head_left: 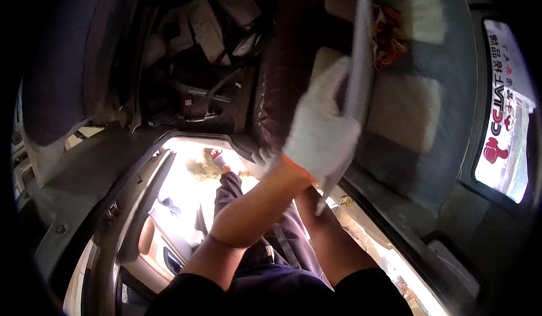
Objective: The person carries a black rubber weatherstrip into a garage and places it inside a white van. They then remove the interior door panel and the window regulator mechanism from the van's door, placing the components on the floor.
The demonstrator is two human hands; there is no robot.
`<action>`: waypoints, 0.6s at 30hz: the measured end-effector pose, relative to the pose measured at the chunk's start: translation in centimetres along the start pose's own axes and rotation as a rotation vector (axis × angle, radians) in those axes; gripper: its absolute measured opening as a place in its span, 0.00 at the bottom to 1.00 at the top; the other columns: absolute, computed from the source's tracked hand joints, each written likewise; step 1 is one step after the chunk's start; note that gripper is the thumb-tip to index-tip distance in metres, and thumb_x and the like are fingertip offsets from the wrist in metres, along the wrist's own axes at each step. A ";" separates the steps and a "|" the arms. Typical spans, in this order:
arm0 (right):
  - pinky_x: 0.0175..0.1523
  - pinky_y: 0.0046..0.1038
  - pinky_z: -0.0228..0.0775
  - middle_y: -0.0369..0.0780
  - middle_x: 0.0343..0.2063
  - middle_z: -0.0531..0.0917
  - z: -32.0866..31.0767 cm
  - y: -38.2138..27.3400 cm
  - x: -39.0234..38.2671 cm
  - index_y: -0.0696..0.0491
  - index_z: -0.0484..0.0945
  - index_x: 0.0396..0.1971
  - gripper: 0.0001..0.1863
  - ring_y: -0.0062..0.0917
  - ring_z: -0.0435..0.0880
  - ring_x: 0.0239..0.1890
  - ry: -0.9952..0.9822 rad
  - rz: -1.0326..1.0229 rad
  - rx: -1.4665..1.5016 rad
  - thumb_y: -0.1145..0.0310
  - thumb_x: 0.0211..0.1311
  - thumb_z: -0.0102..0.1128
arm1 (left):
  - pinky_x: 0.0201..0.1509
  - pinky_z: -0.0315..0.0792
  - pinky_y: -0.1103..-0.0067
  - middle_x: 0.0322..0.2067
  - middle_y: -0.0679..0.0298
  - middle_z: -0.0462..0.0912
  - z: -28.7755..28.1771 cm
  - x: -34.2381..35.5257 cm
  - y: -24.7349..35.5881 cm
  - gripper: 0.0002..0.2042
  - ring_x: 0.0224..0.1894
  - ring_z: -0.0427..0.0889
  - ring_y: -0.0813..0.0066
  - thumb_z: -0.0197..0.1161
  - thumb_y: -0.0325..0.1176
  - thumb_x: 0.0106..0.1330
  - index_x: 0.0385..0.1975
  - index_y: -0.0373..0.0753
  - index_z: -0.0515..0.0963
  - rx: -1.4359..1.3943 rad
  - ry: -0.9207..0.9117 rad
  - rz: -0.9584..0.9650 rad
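Observation:
My left hand (322,124), in a white knitted glove with an orange cuff, is closed round a long, narrow grey strip (358,62). The strip slants from the upper middle down past my wrist, and its lower end is blurred. My forearms cross. Beneath my left wrist, the right forearm (324,220) passes toward the left. A bit of gloved right hand (265,159) shows there beside the edge of a dark reddish-brown seat side; its fingers are mostly hidden.
I lean in at a vehicle's doorway, the door (161,242) open at lower left. A grey seat (406,112) with light patches holds a crumpled orange-brown cloth (389,39). Boxes (209,31) and loose tools (206,96) lie in the dark footwell. A window (502,118) is at right.

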State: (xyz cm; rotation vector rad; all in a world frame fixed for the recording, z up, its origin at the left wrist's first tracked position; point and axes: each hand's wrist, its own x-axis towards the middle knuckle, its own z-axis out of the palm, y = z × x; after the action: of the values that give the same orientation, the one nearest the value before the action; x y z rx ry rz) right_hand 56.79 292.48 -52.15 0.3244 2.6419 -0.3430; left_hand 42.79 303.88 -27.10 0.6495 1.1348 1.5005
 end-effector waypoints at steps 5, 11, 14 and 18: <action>0.65 0.38 0.61 0.44 0.58 0.72 0.0 -0.1 0.4 0.54 0.65 0.62 0.29 0.38 0.71 0.60 0.020 0.046 0.069 0.54 0.65 0.50 | 0.40 0.79 0.81 0.53 0.46 0.77 -3.5 0.4 2.9 0.38 0.39 0.84 0.70 0.56 0.12 0.44 0.64 0.27 0.64 0.055 0.059 -0.095; 0.67 0.40 0.57 0.42 0.61 0.70 0.2 0.3 0.6 0.54 0.64 0.63 0.31 0.39 0.68 0.63 0.168 0.408 0.724 0.51 0.66 0.50 | 0.39 0.78 0.82 0.52 0.50 0.79 -5.9 1.1 2.1 0.41 0.41 0.84 0.71 0.58 0.13 0.37 0.63 0.31 0.67 0.080 0.008 -0.094; 0.69 0.41 0.55 0.41 0.63 0.69 -0.8 -1.9 0.8 0.54 0.64 0.64 0.32 0.39 0.67 0.64 0.522 0.776 1.976 0.49 0.67 0.49 | 0.42 0.77 0.82 0.52 0.53 0.79 -6.4 1.5 2.4 0.42 0.45 0.83 0.70 0.58 0.13 0.35 0.62 0.33 0.69 0.144 0.039 -0.145; 0.70 0.43 0.53 0.40 0.65 0.67 -4.9 -4.1 -2.2 0.54 0.63 0.66 0.33 0.40 0.65 0.66 1.322 0.854 2.813 0.47 0.69 0.48 | 0.48 0.75 0.81 0.52 0.54 0.80 -6.6 1.2 2.5 0.42 0.49 0.81 0.70 0.58 0.12 0.34 0.62 0.33 0.70 0.097 0.007 -0.091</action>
State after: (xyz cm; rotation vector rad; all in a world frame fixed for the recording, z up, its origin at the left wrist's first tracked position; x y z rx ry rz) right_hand 55.60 289.71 -46.08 -1.2188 0.2109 1.7689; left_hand 35.66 303.10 -27.66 0.6505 1.2328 1.3787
